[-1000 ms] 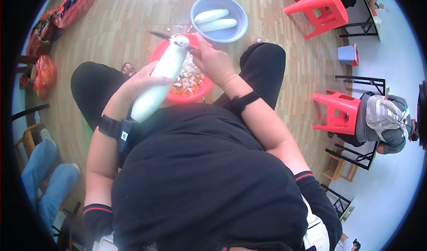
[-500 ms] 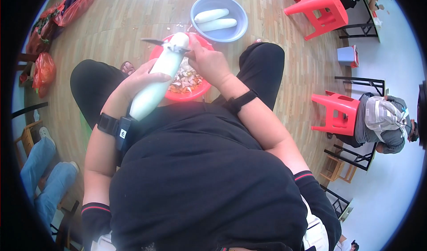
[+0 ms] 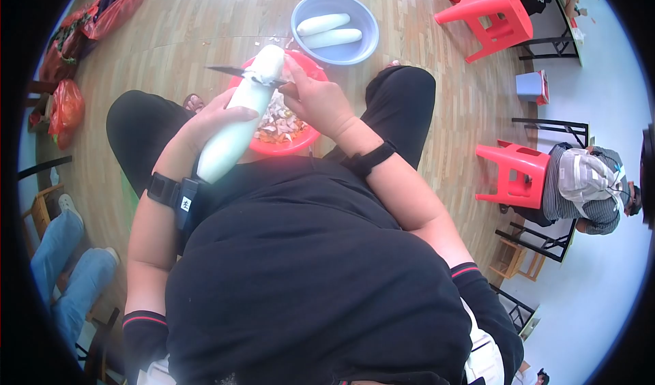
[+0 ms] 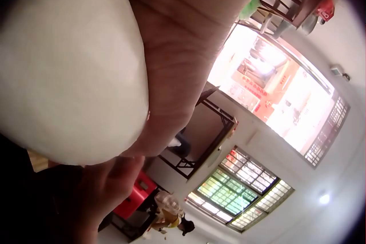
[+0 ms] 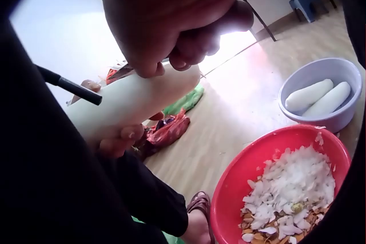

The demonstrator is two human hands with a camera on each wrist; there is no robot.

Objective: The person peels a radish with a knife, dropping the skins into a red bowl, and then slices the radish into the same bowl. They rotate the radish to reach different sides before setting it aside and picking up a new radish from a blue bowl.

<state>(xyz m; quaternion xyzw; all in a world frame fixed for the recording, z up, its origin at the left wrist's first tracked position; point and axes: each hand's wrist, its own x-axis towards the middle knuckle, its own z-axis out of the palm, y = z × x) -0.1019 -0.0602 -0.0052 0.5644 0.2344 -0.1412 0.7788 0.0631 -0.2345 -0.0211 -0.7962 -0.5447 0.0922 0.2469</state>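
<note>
My left hand (image 3: 213, 120) grips a long white radish (image 3: 235, 136) around its middle; the radish slants with its far end over a red basin (image 3: 315, 139). In my right hand (image 3: 319, 102) is a dark-bladed tool (image 3: 228, 69), lying across the radish near its far end. The left wrist view shows the radish (image 4: 68, 72) against the palm. Curled fingers of my right hand (image 5: 171, 21) are over the radish (image 5: 137, 98) in the right wrist view. White peelings (image 5: 297, 187) lie on orange scraps inside the red basin (image 5: 223, 192).
A pale blue basin (image 3: 372, 47) with two white radishes (image 3: 324, 23) stands beyond the red basin. Red bags (image 3: 116, 13) lie on the floor at the far left. Red stools (image 3: 515, 173) and a seated person (image 3: 593, 187) are at the right; another person's legs (image 3: 82, 276) are at the left.
The blade has moved down along the radish, away from its far tip, with my right hand following. My left hand still grips the radish, which has shifted slightly leftward.
</note>
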